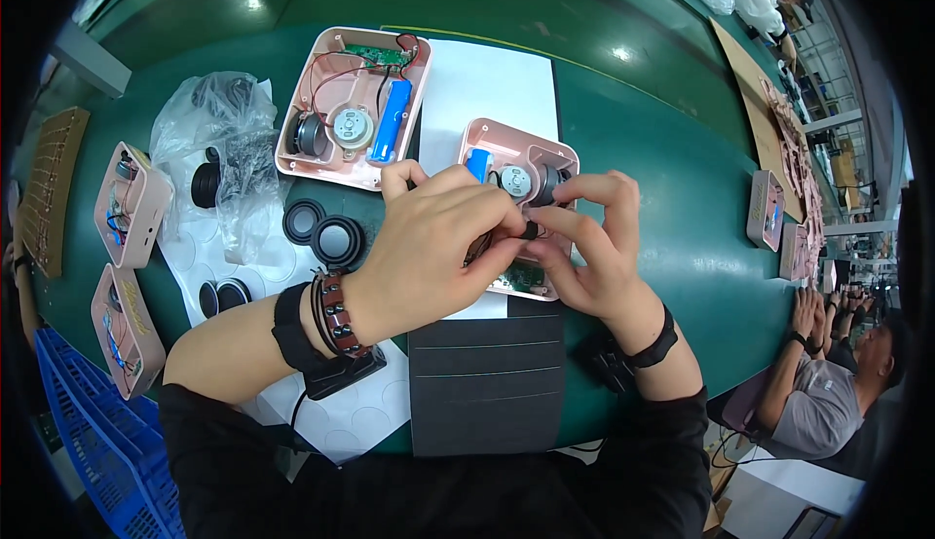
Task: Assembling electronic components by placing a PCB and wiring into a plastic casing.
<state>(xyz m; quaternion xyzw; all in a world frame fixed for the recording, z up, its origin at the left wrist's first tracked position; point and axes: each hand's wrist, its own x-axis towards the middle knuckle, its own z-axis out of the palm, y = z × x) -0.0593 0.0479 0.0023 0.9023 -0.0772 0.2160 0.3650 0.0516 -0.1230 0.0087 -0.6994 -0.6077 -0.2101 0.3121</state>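
Observation:
A pink plastic housing (477, 135) lies before me with its inside facing up. In it are a blue cylindrical battery (478, 164), a round silver motor-like part (515, 182), a dark round speaker (551, 181) and a green circuit board (526, 275). Over its middle, my left hand (443, 223) is closed, thumb and forefinger pinching at a small dark piece. My right hand (599, 252) meets it there, thumb and forefinger pinched close together, other fingers raised. What the fingertips hold is too small and covered to name. My left hand hides part of the housing.
A second pink housing (324, 57) with parts stands behind, over white paper (492, 81). Plastic bags (248, 164) and black round speakers (338, 241) lie left, near two upright pink housings (144, 210). A blue crate (102, 432) is lower left. People work at right.

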